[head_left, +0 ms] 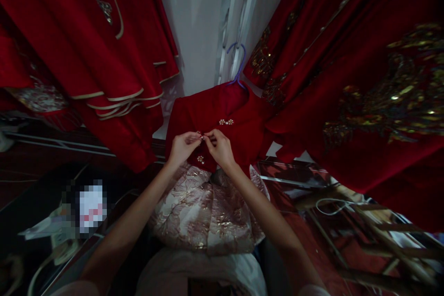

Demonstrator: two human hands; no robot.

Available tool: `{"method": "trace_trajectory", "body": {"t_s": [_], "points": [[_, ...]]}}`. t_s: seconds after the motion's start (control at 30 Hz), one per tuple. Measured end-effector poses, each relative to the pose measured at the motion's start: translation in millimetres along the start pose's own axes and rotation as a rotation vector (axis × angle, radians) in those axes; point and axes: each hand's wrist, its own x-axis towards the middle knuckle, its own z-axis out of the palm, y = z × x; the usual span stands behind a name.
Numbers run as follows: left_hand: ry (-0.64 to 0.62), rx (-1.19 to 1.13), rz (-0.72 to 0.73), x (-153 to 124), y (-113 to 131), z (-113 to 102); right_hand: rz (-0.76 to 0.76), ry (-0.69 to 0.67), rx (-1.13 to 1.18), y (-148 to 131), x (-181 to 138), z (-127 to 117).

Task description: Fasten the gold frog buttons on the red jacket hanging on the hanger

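Note:
A red jacket on a blue hanger spreads out in front of me, its lower edge over pale brocade cloth on my lap. Both hands meet at its front. My left hand and my right hand pinch a small beaded fastener between their fingertips, which partly hide it. A flower-shaped pearl clasp sits above, fastened across the front. Below the fingers is another beaded flower clasp.
Red garments with pale trim hang at left. More red garments with gold sequins hang at right. Behind stands a white panel. A wooden frame with a white cord stands at lower right, and a dark table at lower left.

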Motion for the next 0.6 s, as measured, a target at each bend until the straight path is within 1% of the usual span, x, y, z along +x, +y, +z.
{"method": "trace_trajectory", "body": {"t_s": [0.1,0.2,0.27,0.33,0.47,0.53,0.6], "points": [[-0.077,-0.068,-0.022,0,4,-1,0.043,0.006,0.009,-1,1,-1],[-0.136,0.001,0.007,-5,5,-4,0.118,-0.056,0.103,-3,-2,-7],[-0.156,0.122,0.045,-12,1,-6,0.159,-0.104,0.172,-6,-8,-15],[-0.2,0.277,0.089,-22,-2,-9,0.174,-0.133,0.192,-8,-17,-24],[-0.395,0.602,0.262,-44,-5,-13,0.184,-0.212,0.116,-3,-41,-45],[-0.436,0.708,0.351,-52,-4,-14,0.211,-0.28,0.06,5,-50,-52],[-0.432,0.765,0.393,-56,-4,-15,0.248,-0.347,-0.012,14,-56,-56]]}}
